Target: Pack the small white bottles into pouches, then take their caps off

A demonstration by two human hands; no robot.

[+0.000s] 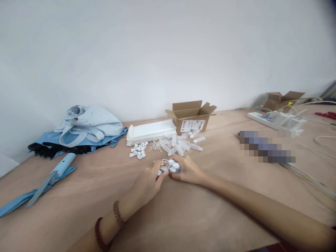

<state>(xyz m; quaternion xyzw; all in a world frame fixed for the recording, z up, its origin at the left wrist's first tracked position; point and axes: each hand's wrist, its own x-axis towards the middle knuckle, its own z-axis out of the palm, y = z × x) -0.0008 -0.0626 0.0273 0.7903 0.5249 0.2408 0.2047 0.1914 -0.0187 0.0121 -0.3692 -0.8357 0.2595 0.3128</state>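
Observation:
Near the middle of the table both hands meet around a bunch of small bottles with white caps [173, 165] and cream cord loops. My left hand [148, 180] closes on the bunch from the left, its thumb and fingers pressed against it. From the right, my right hand [188, 169] wraps round the same bunch; the bottle bodies are mostly hidden. Just beyond lie a pile of small translucent bottles [181, 146], a heap of cord loops [155, 145] and a group of small white plastic pieces [138, 150].
Behind the piles are a stack of white flat packs [152, 130] and an open cardboard box [191, 120]. At left lie a light blue bag [91, 120] and a blue umbrella [64, 164]. A power strip [273, 120] with cables and a blurred-out object [266, 146] are at right.

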